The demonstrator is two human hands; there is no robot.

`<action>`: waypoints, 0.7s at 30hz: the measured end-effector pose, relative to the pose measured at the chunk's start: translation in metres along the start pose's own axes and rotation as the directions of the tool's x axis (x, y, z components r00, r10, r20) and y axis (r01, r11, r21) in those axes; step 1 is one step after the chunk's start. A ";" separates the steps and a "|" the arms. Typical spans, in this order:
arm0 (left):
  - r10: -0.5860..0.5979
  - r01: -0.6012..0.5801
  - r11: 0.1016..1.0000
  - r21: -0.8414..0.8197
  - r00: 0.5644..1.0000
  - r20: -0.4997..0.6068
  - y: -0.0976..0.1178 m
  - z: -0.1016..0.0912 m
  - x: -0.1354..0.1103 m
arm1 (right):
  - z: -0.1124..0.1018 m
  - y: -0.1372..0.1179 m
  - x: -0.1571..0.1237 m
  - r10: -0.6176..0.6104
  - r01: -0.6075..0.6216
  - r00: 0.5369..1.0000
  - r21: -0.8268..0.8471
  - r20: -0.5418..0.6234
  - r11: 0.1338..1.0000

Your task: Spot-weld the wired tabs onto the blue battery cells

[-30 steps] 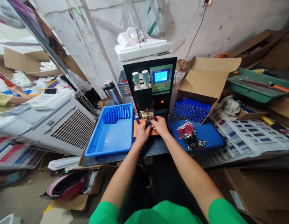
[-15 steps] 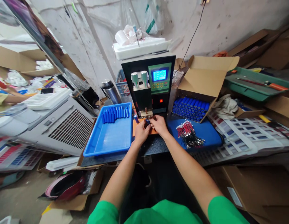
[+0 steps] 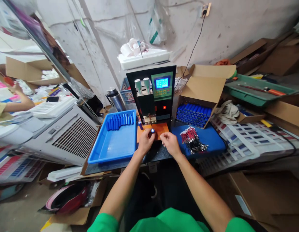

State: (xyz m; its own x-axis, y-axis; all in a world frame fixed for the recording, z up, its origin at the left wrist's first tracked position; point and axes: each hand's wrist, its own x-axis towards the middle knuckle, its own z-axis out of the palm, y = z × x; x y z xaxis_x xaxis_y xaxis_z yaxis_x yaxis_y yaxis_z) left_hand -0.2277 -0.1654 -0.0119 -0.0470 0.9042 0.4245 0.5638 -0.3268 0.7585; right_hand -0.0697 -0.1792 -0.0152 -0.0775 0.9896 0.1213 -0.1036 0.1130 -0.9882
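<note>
My left hand (image 3: 146, 141) is closed round a small blue battery cell (image 3: 152, 130), its metal end up, over the orange pad (image 3: 161, 128) in front of the black spot welder (image 3: 154, 93). My right hand (image 3: 170, 143) hovers just to the right with fingers pinched together; what it holds, if anything, is too small to name. A pile of red-tipped wire leads (image 3: 192, 140) lies on the blue mat (image 3: 212, 138) beside that hand. Another blue cell (image 3: 140, 124) stands by the welder's foot.
A blue tray (image 3: 113, 145) with a row of blue cells sits at the left. An open cardboard box (image 3: 200, 106) full of blue cells stands at the right. A metal flask (image 3: 114, 98), a grey air cooler (image 3: 64, 135), a green tray (image 3: 255, 93) and another person's arm (image 3: 16, 103) surround the bench.
Both hands have drawn back from the welder's electrodes toward me. The right hand has let go of the cell, which stays in the left hand.
</note>
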 end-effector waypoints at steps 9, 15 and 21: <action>0.085 -0.096 0.986 -0.135 0.993 -0.085 0.047 0.055 0.033 | -0.012 0.087 -0.128 -0.064 0.080 0.995 -0.242 0.072 0.967; 0.015 -0.049 0.971 -0.232 0.989 -0.146 0.067 0.128 0.112 | -0.024 0.121 -0.166 -0.023 0.051 0.996 -0.334 0.086 0.941; 0.035 -0.062 0.978 -0.198 0.990 -0.136 0.052 0.179 0.166 | -0.025 0.145 -0.158 0.002 0.027 0.997 -0.369 0.077 0.929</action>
State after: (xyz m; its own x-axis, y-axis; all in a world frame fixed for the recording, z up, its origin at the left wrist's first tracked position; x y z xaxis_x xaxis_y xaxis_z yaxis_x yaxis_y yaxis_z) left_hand -0.0586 0.0175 0.0091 -0.1391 0.8461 0.5145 0.3910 -0.4304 0.8135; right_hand -0.0476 -0.3172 -0.1805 -0.1540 0.9799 0.1265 0.2678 0.1647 -0.9493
